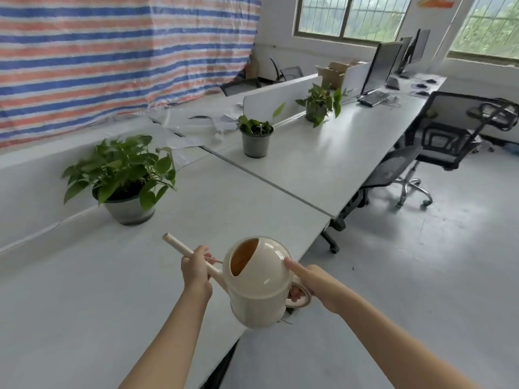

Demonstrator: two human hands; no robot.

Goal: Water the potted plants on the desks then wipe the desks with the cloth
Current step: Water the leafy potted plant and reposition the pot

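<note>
Both hands hold the watering can [257,287] over the desk edge [314,234]: left hand [196,272] grips its spout, right hand [311,284] its handle.

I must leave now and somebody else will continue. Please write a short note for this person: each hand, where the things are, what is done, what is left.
Left hand: closed around the spout of the cream watering can.
Right hand: gripping the can's handle, thumb on the dome.
The can is held above the near desk, spout pointing toward the nearest plant.
Two more potted plants stand on the next desk: the middle plant and the far plant.
Done: no pouring visible; cannot tell if any plant is watered.
Left: water the plants, then wipe the desks. No cloth is in view.
</note>
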